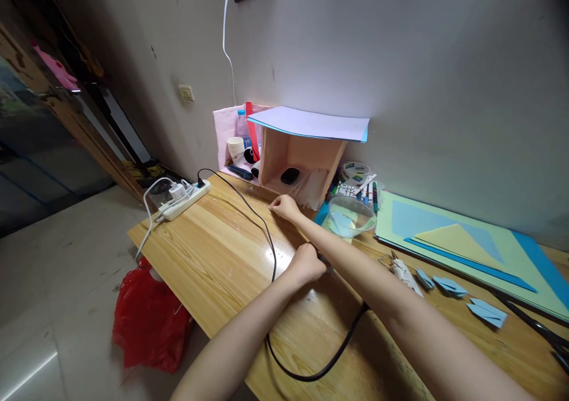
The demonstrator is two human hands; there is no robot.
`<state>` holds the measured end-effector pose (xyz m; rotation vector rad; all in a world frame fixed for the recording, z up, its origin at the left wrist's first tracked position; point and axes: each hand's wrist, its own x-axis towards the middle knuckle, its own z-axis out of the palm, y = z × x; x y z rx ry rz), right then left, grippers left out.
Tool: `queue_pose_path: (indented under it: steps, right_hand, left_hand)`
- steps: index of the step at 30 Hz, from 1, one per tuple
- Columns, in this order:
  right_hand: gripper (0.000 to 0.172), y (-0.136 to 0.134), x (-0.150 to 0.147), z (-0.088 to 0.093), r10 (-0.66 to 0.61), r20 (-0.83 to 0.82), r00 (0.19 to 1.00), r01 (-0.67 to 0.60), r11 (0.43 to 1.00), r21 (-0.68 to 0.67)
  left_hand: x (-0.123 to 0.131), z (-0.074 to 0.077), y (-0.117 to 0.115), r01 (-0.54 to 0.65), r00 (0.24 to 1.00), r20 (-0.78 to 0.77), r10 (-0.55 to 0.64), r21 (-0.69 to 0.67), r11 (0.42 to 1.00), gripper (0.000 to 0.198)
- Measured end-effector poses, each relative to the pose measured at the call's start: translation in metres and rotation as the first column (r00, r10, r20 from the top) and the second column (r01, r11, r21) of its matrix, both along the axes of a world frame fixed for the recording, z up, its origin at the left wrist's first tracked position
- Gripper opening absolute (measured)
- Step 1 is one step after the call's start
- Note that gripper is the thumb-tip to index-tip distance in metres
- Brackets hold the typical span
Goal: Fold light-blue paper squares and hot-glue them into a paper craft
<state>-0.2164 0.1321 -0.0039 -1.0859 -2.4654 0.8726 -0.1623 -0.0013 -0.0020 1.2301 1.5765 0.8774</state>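
My right hand (285, 207) reaches across my left arm, over the table in front of an open cardboard box (306, 152). Its fingertips are pinched together; anything between them is too small to make out. Nearer to me, my left hand (307, 262) is closed low over the table, and its fingers are turned away from view. A bluish bit shows beside it, but I cannot tell what it is. A black cord (270, 241) passes close to my left wrist. To the right lie a white glue gun (403, 275) and several folded blue paper pieces (448, 285).
A white power strip (189, 201) sits at the table's left edge. Beyond my hands stand a clear plastic tub (367, 222), markers (376, 196) and paper cups (235, 149). Coloured sheets (391, 208) and black scissors (540, 327) lie right. A red bag (149, 318) is below the table edge.
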Motion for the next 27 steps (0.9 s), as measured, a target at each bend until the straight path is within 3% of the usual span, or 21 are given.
queue_pose_path:
  steps: [4,16,23,27]
  right_hand:
    - [0.014,0.001,0.000,-0.004,0.015,-0.008,1.000,-0.015,1.000,0.013]
    - [0.018,-0.003,-0.002,-0.001,0.090,-0.036,0.995,-0.087,0.994,0.058]
    - [0.017,-0.002,-0.001,0.009,0.033,-0.053,0.998,-0.026,0.991,0.130]
    - [0.015,-0.010,0.008,0.024,0.036,-0.071,0.997,-0.026,0.991,0.134]
  left_hand:
    - [0.000,0.003,0.000,-0.005,0.991,-0.133,0.007,0.013,1.000,0.020]
    - [0.000,0.006,-0.001,-0.012,0.991,-0.137,0.012,-0.002,1.000,0.021]
    - [0.000,0.006,-0.001,-0.010,0.992,-0.130,0.009,-0.008,1.000,0.021]
    - [0.001,0.008,-0.002,0.004,0.990,-0.139,-0.005,-0.007,1.000,0.025]
